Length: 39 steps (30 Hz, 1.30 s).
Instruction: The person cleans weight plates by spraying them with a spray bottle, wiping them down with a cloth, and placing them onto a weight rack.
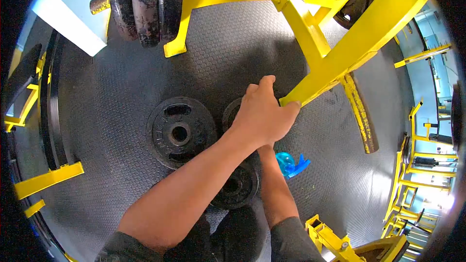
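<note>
My left hand [264, 109] reaches across the middle, back upward, with thumb and index finger spread apart. Its thumb overlaps the lower end of a yellow steel beam [335, 63]; I cannot tell whether they touch. My right forearm [279, 191] passes beneath the left wrist, which hides my right hand. Just left of my left hand, a dark weight plate [230, 115] is partly covered. A larger black weight plate [198, 124] with a round centre hole lies flat on the floor. Another plate [242, 187] shows between my forearms.
A translucent blue bottle [286, 163] lies right of my right forearm. Thick plates [145, 7] hang on the yellow rack at upper left. A worn yellow peg [360, 114] juts from the beam. More gym frames [417, 170] stand at right on textured black flooring [116, 97].
</note>
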{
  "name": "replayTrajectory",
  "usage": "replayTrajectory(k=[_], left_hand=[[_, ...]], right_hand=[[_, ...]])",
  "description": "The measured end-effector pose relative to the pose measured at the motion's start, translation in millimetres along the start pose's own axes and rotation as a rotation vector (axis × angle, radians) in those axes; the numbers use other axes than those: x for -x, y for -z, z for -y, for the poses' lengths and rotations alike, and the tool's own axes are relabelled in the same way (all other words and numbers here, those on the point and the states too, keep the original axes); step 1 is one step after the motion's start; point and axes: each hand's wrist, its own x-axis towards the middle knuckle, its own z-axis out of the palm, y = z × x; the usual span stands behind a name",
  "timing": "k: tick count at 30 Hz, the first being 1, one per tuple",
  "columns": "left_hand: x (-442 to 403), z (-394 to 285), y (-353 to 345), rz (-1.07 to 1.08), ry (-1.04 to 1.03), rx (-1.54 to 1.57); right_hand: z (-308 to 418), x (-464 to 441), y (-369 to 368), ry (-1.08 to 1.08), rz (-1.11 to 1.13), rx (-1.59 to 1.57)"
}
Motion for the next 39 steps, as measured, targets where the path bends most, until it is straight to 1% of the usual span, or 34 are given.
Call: replayTrajectory(k=[1, 4, 5, 6, 7, 8, 10, 11, 12, 14, 15, 16, 18, 19, 20, 22, 23, 24, 26, 27, 28, 29, 30, 31, 32, 34, 35, 36, 38, 39], left_hand=[[1, 1, -1, -0.008, -0.006, -0.008], [-3, 5, 3, -0.019, -0.040, -0.012], [-5, 7, 5, -0.018, -0.039, -0.013], [-9, 8, 9, -0.036, -0.001, 0.039], [-11, 10, 11, -0.056, 0.039, 0.091], [-13, 12, 12, -0.060, 0.044, 0.090], [-13, 11, 13, -0.077, 0.049, 0.114], [-12, 12, 12, -0.075, 0.052, 0.104], [-10, 12, 11, -0.079, 0.042, 0.099], [-13, 11, 10, -0.078, 0.019, 0.097], [-16, 15, 10, -0.082, 0.019, 0.140], [-18, 18, 9, -0.085, 0.019, 0.182], [-22, 21, 10, -0.076, 0.025, 0.213], [-23, 23, 12, -0.070, 0.045, 0.244], [-23, 24, 11, -0.073, 0.048, 0.245], [-21, 22, 10, -0.077, 0.039, 0.281], [-21, 22, 10, -0.073, 0.040, 0.278], [-20, 21, 10, -0.076, 0.041, 0.257], [-21, 20, 9, -0.066, 0.037, 0.233], [-23, 21, 11, -0.064, 0.043, 0.250], [-24, 22, 14, -0.066, 0.048, 0.266], [-24, 21, 18, -0.069, 0.047, 0.262], [-23, 20, 20, -0.045, 0.057, 0.249], [-20, 20, 23, -0.026, 0.075, 0.241], [-19, 20, 25, -0.041, 0.089, 0.247], [-16, 13, 27, -0.033, 0.077, 0.184], [-11, 6, 29, -0.032, 0.085, 0.156], [-11, 8, 26, -0.026, 0.079, 0.154], [-14, 16, 15, -0.101, 0.004, 0.106], [-17, 18, 13, -0.085, -0.005, 0.107]], right_hand=[[-1, 5, -3, -0.010, 0.000, -0.009], [-15, 22, -5, 0.213, -0.053, -0.284], [-45, 27, -20, 0.193, -0.041, -0.064], [-45, 20, -17, 0.178, -0.032, 0.155], [-41, 17, -20, 0.070, -0.087, 0.141], [-37, 11, -26, 0.073, -0.082, 0.138], [-3, -16, -24, -0.338, -0.152, -0.090], [-5, -24, -43, -0.286, -0.224, -0.172], [13, -21, -33, -0.295, -0.227, -0.180], [38, -19, -3, -0.001, -0.133, 0.013], [17, -13, -13, 0.003, -0.072, -0.223], [-3, -16, -15, -0.004, -0.081, -0.218], [-39, -30, -24, -0.027, 0.051, 0.249], [-44, -39, -33, -0.066, -0.054, 0.292], [-46, -39, -48, -0.062, -0.051, 0.292], [21, -42, -36, -0.097, -0.155, 0.230], [84, -48, 34, -0.076, 0.277, 0.142], [81, -42, 16, -0.078, 0.276, 0.141], [61, -21, -24, 0.351, 0.096, -0.017], [83, -14, 8, 0.039, 0.176, -0.381], [57, -15, -8, 0.039, 0.173, -0.383], [11, -19, -41, 0.098, 0.136, -0.143], [11, -27, -43, 0.162, 0.102, 0.096], [15, -27, -52, 0.178, 0.114, 0.091], [19, -25, -62, 0.143, 0.062, 0.216], [54, -23, -51, 0.060, -0.061, 0.473], [65, -20, -46, 0.047, -0.023, 0.344], [66, -17, -49, 0.041, -0.029, 0.346], [59, -8, -48, 0.381, 0.152, 0.108], [51, -5, -40, 0.367, 0.143, 0.116]])
